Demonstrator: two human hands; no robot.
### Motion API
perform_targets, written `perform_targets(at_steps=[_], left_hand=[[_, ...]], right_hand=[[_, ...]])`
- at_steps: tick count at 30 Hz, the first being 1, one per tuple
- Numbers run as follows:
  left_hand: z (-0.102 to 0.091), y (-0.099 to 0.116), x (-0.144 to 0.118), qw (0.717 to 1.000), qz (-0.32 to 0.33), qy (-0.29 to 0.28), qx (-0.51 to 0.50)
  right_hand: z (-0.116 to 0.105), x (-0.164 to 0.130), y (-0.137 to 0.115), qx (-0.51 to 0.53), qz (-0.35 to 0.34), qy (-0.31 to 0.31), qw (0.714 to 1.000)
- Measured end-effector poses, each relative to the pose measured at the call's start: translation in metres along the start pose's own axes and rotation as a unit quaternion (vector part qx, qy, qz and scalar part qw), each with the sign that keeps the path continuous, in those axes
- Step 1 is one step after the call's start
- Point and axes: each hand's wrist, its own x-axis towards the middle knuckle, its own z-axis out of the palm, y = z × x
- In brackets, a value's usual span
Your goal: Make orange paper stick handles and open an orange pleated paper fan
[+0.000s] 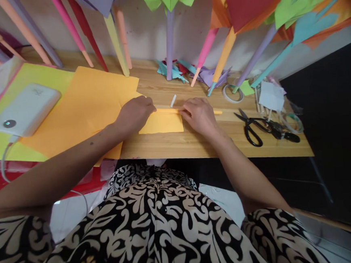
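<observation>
Both hands are down on a small rectangular sheet of yellow-orange paper [162, 124] lying flat on the light wooden tabletop [194, 144], close to its front edge. The far edge of the sheet is curled into a thin tight roll [167, 110] that pokes out to the right past the sheet. The left hand [135, 114] sits at the left end, fingers curled down and pinched together on the roll. The right hand [198, 115] does the same at the right end, fingertips pressed shut on it.

From the look of it this is the rolling step — my two cents on doing it well: keep both hands moving at the same pace so the tube stays straight instead of going cone-shaped, and press lightly, since thin paper creases fast. Keeping the loose part flat on the wood should help too.

Around it: a larger sheet of the same orange paper [82, 106] to the left, touching a lime-green sheet [0, 141] with a white power bank [26, 108] on top. Black-handled scissors [256, 127] lie to the right — a roll of clear tape [231, 93] sits just behind them. A small white strip [173, 101] lies just beyond the roll.
</observation>
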Motion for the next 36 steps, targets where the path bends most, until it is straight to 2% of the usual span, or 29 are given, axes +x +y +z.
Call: perform_targets(at_steps=[4,7,10,15,20,27,32,36], left_hand=[[-0.008,0.004,0.000,0.999,-0.028,-0.024,0.013],[-0.008,0.001,0.001,0.999,-0.052,-0.007,0.001],[-0.004,-0.006,0.003,0.999,-0.035,0.009,-0.029],[0.004,-0.015,0.007,0.999,-0.011,0.000,-0.050],[0.007,-0.014,0.009,0.998,-0.026,0.003,-0.060],[0.005,-0.001,0.003,0.999,-0.014,0.018,-0.025],[0.003,0.009,-0.006,1.000,-0.021,0.016,-0.006],[0.002,0.009,-0.011,1.000,-0.021,0.022,-0.008]], right_hand=[[-0.007,0.008,-0.002,0.017,0.006,-0.027,0.999],[-0.010,0.011,-0.001,0.027,-0.004,-0.039,0.999],[-0.009,0.012,0.002,0.020,-0.024,-0.051,0.998],[-0.005,0.011,0.006,0.000,-0.046,-0.057,0.997],[-0.002,0.007,0.004,-0.021,-0.034,-0.042,0.998],[0.008,-0.002,0.000,-0.025,-0.035,0.029,0.999],[0.015,-0.010,-0.007,-0.041,-0.024,0.037,0.998],[0.018,-0.012,-0.009,-0.050,-0.030,0.057,0.997]])
